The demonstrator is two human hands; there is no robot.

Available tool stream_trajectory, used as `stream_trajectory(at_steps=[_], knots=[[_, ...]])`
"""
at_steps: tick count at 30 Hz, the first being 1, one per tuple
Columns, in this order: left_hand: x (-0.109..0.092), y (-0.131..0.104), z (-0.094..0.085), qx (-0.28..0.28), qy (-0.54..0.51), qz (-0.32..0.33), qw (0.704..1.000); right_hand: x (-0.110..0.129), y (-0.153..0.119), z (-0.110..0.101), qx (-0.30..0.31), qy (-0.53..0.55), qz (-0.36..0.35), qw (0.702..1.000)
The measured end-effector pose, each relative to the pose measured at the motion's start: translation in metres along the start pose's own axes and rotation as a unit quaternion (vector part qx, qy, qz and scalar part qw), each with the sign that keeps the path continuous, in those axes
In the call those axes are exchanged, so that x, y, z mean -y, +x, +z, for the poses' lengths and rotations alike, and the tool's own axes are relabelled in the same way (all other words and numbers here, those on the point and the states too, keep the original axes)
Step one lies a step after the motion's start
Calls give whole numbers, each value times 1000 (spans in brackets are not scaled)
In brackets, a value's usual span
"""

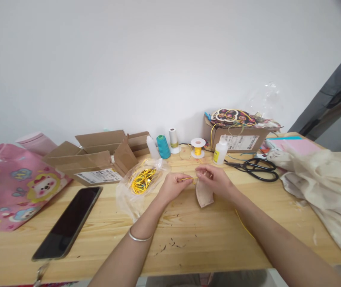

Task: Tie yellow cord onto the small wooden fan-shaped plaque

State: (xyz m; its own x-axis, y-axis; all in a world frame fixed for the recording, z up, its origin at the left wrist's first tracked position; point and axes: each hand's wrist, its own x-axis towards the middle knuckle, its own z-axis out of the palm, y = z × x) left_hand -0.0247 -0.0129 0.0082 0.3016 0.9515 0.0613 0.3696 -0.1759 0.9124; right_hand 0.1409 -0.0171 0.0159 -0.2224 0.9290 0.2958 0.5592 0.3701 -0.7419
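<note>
Over the middle of the wooden table, my left hand [176,185] is closed in a pinch on a thin yellow cord [187,179]. Close beside it on the right, my right hand [214,179] has its fingers closed on the upper part of a small beige fabric piece [204,194], whose lower end hangs down. The cord runs between the two hands at the piece's upper edge. Another length of yellow cord [243,224] shows by my right forearm.
A plastic bag with yellow cord [142,181] lies left of my hands. Behind stand a teal thread cone [163,146], a yellow spool [198,150] and a bottle [220,152]. Black scissors [260,169] and cream cloth [322,183] are right; a phone [69,223] and open box [93,165] left.
</note>
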Motion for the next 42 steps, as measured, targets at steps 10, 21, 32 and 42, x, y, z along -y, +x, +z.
stream_trajectory(at_steps=[10, 21, 32, 42], knots=[[0, 1, 5, 13, -77, -2, 997, 0, -1, 4, 34, -38, -58, 997], [-6, 0, 5, -21, -93, -26, 995, 3, -1, 7, 17, -72, -24, 997], [-8, 0, 3, -16, -75, -17, 997, 4, -2, 6, 8, -97, -28, 995], [-7, 1, 5, -42, -93, -41, 994, 7, -2, 5, 13, -90, 6, 996]])
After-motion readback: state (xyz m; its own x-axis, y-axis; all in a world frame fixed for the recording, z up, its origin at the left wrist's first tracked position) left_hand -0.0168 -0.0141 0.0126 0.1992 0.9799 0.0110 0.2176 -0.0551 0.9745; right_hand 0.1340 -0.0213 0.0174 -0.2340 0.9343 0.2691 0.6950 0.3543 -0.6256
